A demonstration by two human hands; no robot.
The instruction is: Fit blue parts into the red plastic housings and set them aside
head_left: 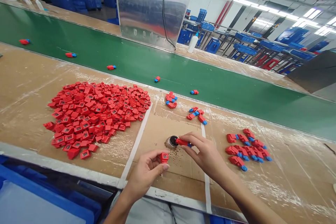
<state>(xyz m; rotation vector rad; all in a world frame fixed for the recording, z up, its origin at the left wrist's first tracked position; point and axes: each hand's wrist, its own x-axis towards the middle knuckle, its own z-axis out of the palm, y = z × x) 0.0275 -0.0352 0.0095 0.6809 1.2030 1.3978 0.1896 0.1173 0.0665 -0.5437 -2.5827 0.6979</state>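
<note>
My left hand [147, 168] grips a small red plastic block [164, 157] with a squarish recess in its upward face, just above the cardboard. Between the thumb and fingers of my right hand [203, 152] is a red and blue plastic piece [182, 142]. Its red end reaches the dark mouth of a small round jar [172, 141]; whether it touches the jar I cannot tell. Brown specks lie scattered around the jar. To the left spreads a large heap of red blocks [99, 112]. Several red and blue pieces [249, 148] lie in a group at the right.
Beyond the table runs a green conveyor belt [136, 63] carrying several spaced red and blue pieces. Two small clusters [195, 113] of such pieces lie near its edge. A metal panel [149, 10] and a white bottle [193, 43] stand behind it. A blue bin [39, 196] is at lower left.
</note>
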